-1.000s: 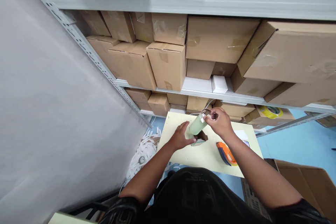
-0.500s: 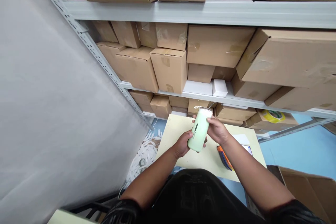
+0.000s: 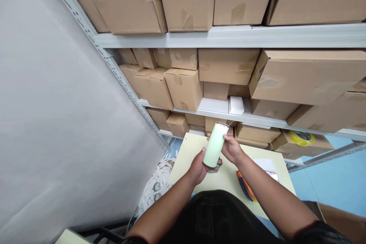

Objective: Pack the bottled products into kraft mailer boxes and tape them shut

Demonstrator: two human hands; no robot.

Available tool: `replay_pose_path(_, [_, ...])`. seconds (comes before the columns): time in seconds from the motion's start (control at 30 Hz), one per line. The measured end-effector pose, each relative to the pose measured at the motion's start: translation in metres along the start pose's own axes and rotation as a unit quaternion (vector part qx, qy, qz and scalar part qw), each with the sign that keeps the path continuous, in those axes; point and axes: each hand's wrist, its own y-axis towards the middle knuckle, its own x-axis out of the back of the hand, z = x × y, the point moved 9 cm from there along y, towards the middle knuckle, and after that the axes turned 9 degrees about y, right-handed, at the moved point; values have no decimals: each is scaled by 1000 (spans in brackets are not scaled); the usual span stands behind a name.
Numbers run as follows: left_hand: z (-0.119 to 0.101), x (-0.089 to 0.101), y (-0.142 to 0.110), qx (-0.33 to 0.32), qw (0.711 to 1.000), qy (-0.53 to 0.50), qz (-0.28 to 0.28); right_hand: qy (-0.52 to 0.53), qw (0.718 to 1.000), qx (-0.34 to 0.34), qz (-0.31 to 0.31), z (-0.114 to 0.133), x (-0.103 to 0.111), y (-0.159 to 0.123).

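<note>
Left hand (image 3: 198, 167) and right hand (image 3: 232, 148) are both gripping a pale green, smooth plastic cylindrical bottle (image 3: 213, 146); probably light, rigid, slippery, best clasped mid-body.

top: black garment, faint darker print across the chest
sleeves: short, black, ending above the elbows
forearms: bare, no watch or bands visible
left hand (image 3: 197, 167): bare, no glove, no ring seen
right hand (image 3: 233, 148): bare, no glove

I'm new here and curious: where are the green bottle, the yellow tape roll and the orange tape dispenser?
green bottle (image 3: 214, 146): head view, mid body.
yellow tape roll (image 3: 299, 137): head view, top rim.
orange tape dispenser (image 3: 246, 188): head view, its body.
</note>
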Motion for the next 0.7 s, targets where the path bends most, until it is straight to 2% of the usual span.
replay_pose_path(0.07, [6,-4,1,26,1000,-10,-5,-12,1000,3,3,3,1,1])
replay_pose_path(0.1, [5,-5,1,19,1000,-12,-18,-23,1000,14,-9,5,3,2])
replay_pose_path(0.2, [-12,-4,-3,-66,996,6,-66,-50,997,52,-39,11,6,8])
replay_pose_path(0.27, [-22,-6,-7,-106,991,29,-77,-59,994,77,-49,13,6,10])
replay_pose_path(0.37, [-23,-6,-7,-99,993,31,-57,-46,995,74,-55,8,10,13])
replay_pose_path(0.5, [-15,-1,2,-57,998,1,-12,2,1000,6,-20,-3,12,18])
replay_pose_path(0.6, [-16,5,7,-36,999,-5,-4,-33,998,33,-40,6,15,20])
replay_pose_path(0.7, [-32,9,5,-78,996,37,-22,-89,991,83,-60,18,8,18])
